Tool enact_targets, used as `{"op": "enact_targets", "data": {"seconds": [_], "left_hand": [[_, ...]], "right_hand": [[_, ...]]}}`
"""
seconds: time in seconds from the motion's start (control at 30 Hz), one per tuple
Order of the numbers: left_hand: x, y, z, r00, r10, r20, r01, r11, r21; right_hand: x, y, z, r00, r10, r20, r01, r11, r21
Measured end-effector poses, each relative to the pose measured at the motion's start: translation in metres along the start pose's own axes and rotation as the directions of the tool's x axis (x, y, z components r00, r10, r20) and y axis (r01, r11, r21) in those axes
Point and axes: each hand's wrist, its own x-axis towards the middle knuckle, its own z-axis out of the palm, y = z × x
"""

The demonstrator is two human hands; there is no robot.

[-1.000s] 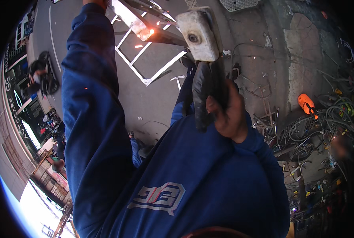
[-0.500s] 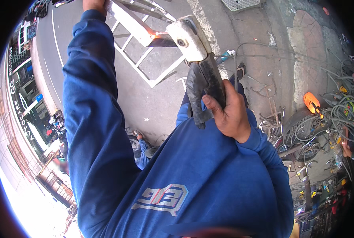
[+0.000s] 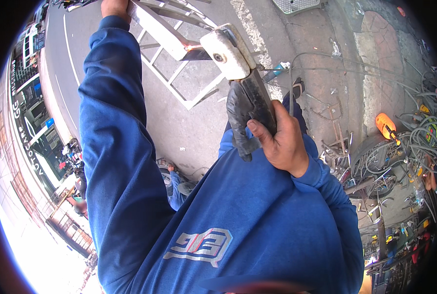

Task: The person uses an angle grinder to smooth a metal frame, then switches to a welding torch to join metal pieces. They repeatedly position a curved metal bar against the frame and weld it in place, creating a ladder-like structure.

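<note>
My right hand is closed around the black handle of a welding electrode holder. Its worn white head points up and away from me, and a black-wrapped lever hangs along its left side. From the head a short thin rod reaches left, glowing orange, to the end of a square metal tube. At the upper left my left hand grips the tube's far part; its fingers are mostly cut off by the picture's edge. Beneath the tube lies a pale, ladder-like metal frame.
Coiled cables, an orange tool and bicycle parts crowd the right side. A blue bottle-like object lies beyond my right hand. Someone in blue is low down at my left. The street runs along the left.
The electrode holder has shifted slightly left and down in the picture. The orange glow at the tube's end has dimmed. Both hands keep their hold.
</note>
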Motion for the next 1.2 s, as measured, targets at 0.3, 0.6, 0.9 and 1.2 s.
{"op": "enact_targets", "data": {"seconds": [0.3, 0.6, 0.9, 1.2], "left_hand": [[-0.002, -0.002, -0.003, 1.000, 0.006, 0.008, -0.005, 0.999, -0.036], [0.002, -0.006, -0.001, 1.000, 0.026, 0.016, -0.025, 0.998, -0.055], [-0.003, 0.000, 0.002, 1.000, -0.001, -0.005, 0.001, 1.000, 0.003], [-0.003, 0.001, 0.002, 0.999, -0.038, 0.007, 0.038, 0.999, -0.020]], "right_hand": [[0.005, -0.011, -0.006, 0.978, -0.203, 0.041, 0.206, 0.969, -0.134], [0.002, -0.007, -0.001, 0.992, -0.123, -0.032, 0.126, 0.986, 0.111], [-0.003, 0.001, -0.006, 1.000, 0.004, 0.019, -0.005, 0.998, 0.064], [-0.001, 0.005, -0.002, 1.000, 0.012, 0.012, -0.012, 1.000, 0.017]]}}
